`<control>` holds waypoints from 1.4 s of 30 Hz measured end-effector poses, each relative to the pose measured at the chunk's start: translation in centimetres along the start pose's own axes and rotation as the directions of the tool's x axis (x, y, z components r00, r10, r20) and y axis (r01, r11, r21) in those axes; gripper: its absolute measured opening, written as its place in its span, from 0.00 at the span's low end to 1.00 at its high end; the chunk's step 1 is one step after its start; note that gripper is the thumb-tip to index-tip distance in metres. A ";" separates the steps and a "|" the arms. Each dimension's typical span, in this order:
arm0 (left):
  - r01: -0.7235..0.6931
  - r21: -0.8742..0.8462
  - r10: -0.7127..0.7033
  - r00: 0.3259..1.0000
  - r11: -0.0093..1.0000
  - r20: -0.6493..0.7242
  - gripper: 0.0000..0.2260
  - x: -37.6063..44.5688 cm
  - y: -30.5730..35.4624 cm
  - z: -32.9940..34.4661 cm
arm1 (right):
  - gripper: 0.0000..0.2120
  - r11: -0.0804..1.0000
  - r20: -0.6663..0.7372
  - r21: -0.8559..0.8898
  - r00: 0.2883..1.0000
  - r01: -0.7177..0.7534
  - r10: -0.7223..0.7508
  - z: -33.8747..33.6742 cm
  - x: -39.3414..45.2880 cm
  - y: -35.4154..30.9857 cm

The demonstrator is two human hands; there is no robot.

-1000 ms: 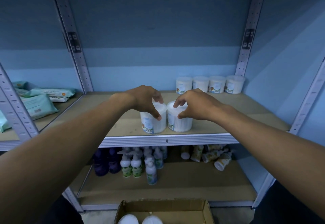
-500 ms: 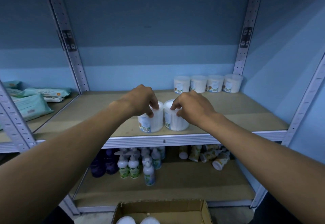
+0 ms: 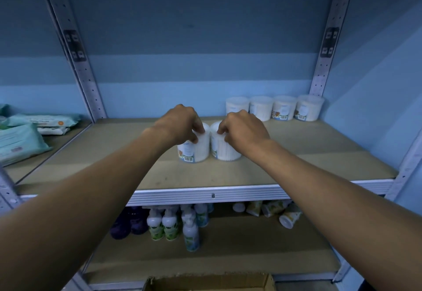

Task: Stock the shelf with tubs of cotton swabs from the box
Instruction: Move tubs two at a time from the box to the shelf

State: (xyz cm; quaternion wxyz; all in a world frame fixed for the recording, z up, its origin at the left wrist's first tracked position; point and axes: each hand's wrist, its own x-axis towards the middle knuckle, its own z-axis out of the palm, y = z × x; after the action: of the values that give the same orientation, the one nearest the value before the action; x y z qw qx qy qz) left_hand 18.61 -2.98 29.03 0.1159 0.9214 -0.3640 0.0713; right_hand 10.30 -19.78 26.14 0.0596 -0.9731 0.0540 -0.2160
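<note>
Two tubs gripped from above at the rims: left tub (image 3: 194,147) pinched by left hand (image 3: 180,123), right tub (image 3: 225,145) by right hand (image 3: 245,128). Both are stood mid-shelf (image 3: 296,167), touching, likely to be slid far toward the back row (image 3: 275,108). Box (image 3: 210,282) is near, below.

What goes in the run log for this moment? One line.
left hand: grips left tub | right hand: grips right tub | both on shelf | back row: four tubs

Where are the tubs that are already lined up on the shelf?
In the head view, four tubs stand in a row at the back right of the shelf, against the wall, beyond the right hand.
</note>
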 end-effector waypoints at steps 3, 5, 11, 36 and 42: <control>0.004 0.006 -0.004 1.000 1.000 -0.008 0.16 1.5 -0.8 0.4 | 0.18 1.000 -0.011 0.012 1.000 -0.007 0.007 1.1 1.7 0.7; 0.028 -0.002 -0.028 1.000 1.000 -0.006 0.16 2.6 -1.3 0.7 | 0.18 1.000 -0.013 0.021 1.000 -0.020 0.020 1.9 2.8 1.2; 0.084 -0.026 -0.084 0.996 0.996 -0.015 0.16 6.1 -2.6 1.3 | 0.17 0.997 0.012 0.044 0.998 -0.062 0.062 3.4 6.7 1.8; 0.043 0.055 -0.034 0.988 0.998 -0.153 0.14 16.6 -7.7 4.3 | 0.12 0.999 -0.144 0.034 0.989 -0.020 0.024 8.9 17.2 4.3; 0.029 0.093 -0.012 0.983 0.995 -0.183 0.15 17.7 -8.5 4.9 | 0.13 0.999 -0.137 0.031 0.990 -0.034 0.038 9.5 18.8 4.7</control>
State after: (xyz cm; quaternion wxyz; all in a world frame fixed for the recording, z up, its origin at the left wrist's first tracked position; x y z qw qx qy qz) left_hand 37.52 -9.86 26.75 0.1054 0.9192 -0.3384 0.1716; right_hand 30.92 -25.95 24.69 0.0736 -0.9537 0.0725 -0.2824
